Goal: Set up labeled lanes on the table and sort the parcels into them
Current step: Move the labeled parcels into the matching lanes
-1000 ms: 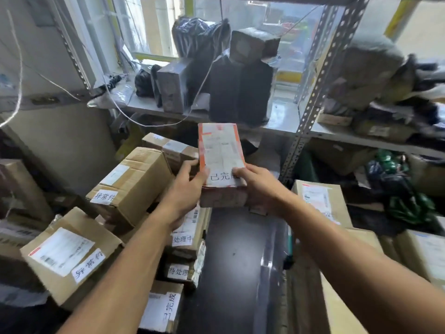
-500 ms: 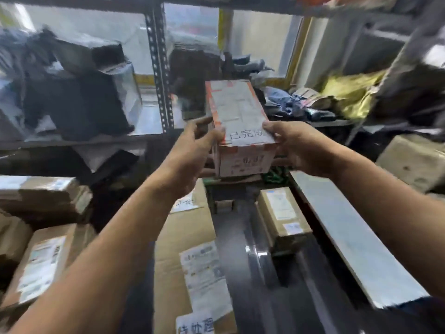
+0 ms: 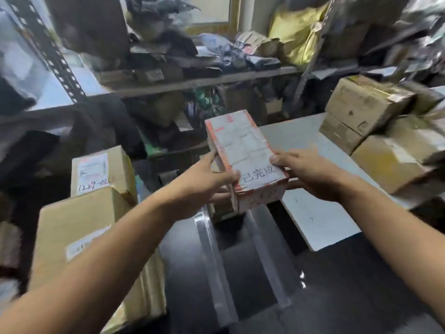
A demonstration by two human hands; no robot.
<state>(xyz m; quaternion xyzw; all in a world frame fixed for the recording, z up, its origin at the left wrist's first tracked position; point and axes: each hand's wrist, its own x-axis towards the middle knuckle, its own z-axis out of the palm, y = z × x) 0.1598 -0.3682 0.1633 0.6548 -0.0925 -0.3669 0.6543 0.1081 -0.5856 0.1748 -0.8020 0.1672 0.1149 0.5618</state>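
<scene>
Above dark table (image 3: 240, 273), parcel (image 3: 243, 150) between both hands' grip.

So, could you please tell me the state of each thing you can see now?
White parcel: held up in both hands, label 已完成 on top.
Left hand: gripping its left side.
Right hand: gripping its right side.
Brown boxes: stacked, closed.
White board: lying flat.
</scene>
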